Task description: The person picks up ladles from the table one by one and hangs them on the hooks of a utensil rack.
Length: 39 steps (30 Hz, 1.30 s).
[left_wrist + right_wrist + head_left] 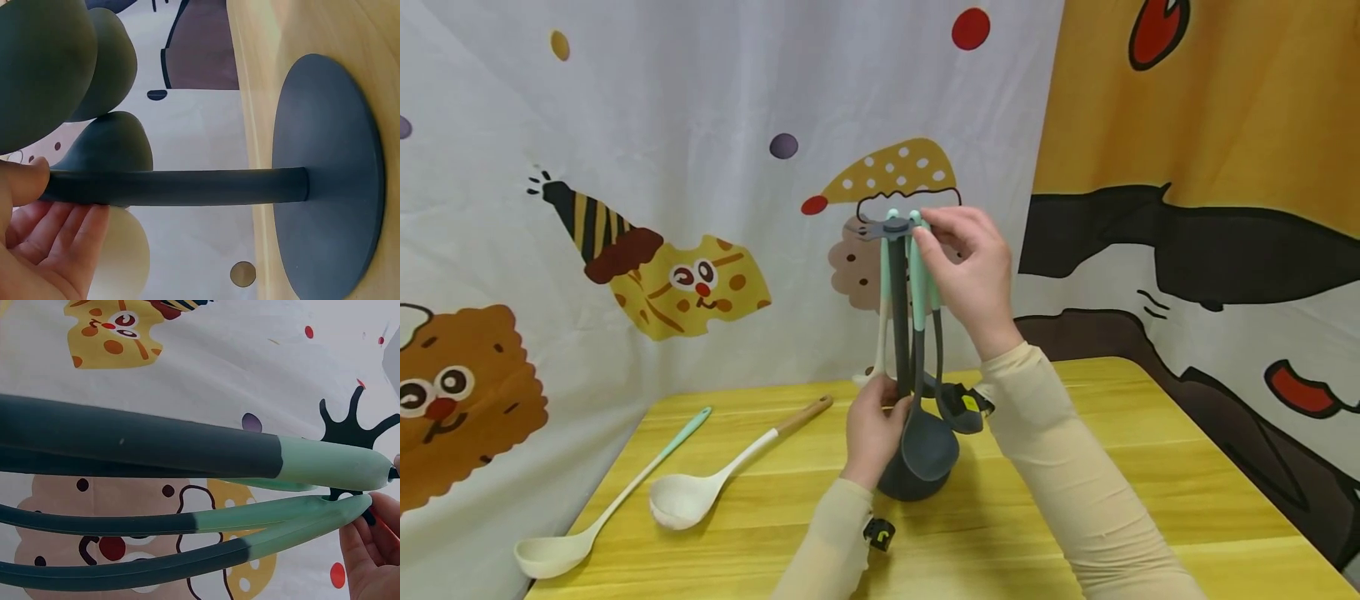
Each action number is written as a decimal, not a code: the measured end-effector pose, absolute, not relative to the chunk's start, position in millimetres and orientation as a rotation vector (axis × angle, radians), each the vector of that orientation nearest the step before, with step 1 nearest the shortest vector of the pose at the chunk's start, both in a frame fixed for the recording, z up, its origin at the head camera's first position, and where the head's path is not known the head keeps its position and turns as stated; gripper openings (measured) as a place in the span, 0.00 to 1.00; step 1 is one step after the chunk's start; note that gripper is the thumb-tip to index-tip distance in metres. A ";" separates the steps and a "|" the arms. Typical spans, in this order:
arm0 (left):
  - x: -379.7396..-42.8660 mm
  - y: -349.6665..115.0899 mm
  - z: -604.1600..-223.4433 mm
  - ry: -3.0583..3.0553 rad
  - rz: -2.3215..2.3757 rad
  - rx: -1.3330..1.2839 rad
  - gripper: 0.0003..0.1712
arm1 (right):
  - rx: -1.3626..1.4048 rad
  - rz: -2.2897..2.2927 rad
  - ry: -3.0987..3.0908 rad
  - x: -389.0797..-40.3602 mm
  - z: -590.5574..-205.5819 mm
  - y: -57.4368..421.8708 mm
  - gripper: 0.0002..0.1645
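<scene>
A dark utensil stand (pixel 901 325) is upright on the table, with a round base (pixel 331 187). My left hand (pixel 874 433) grips its pole (pixel 219 186), thumb on one side and fingers on the other. At the top, my right hand (pixel 970 267) pinches the mint handle end (pixel 356 507) of a grey utensil beside the rack's curved hooks (pixel 353 431). Other mint handles (pixel 337 464) hang close by. Lower down hang a grey ladle (pixel 930 446), a second grey utensil head (pixel 966 417) and a cream utensil (pixel 128 256).
Left of the stand, a cream ladle with a mint handle (pixel 561 554) lies on the wooden table (pixel 760 542). Near it lies a white ladle with a brown handle tip (pixel 688 500). A cartoon-printed curtain (pixel 700 100) hangs behind the table.
</scene>
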<state>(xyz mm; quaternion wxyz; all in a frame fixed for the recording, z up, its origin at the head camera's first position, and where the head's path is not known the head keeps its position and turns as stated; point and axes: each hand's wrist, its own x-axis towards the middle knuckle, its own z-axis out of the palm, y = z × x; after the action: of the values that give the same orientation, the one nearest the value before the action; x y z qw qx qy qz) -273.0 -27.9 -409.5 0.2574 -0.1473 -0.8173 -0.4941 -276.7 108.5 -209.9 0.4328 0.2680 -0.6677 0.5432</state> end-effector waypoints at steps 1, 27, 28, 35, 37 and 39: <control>-272.1 -28.7 -409.4 -2.212 -1.353 -0.403 0.07 | 0.668 1.358 -1.663 -277.0 -210.2 108.2 0.15; -260.2 -54.3 -398.2 -2.191 -1.168 -0.401 0.18 | 0.689 1.398 -1.624 -278.6 -212.1 105.3 0.15; -260.5 -55.7 -398.0 -2.189 -1.164 -0.387 0.18 | 0.690 1.397 -1.621 -278.5 -212.1 105.3 0.15; -261.0 -65.6 -396.2 -2.145 -1.122 -0.345 0.19 | 0.699 1.379 -1.604 -279.3 -212.7 105.3 0.15; -261.4 -68.9 -396.9 -2.137 -1.088 -0.330 0.19 | 0.702 1.380 -1.600 -279.3 -212.4 105.0 0.15; -261.9 -72.1 -397.7 -2.133 -1.051 -0.314 0.20 | 0.703 1.381 -1.599 -279.3 -212.2 104.9 0.15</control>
<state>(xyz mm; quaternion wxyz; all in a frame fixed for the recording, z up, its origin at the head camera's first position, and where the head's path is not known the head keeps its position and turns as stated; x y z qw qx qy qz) -261.9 -72.1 -397.7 0.3633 -0.1220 -0.8285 -0.4082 -279.3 104.9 -212.2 0.4416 0.2832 -0.6442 0.5566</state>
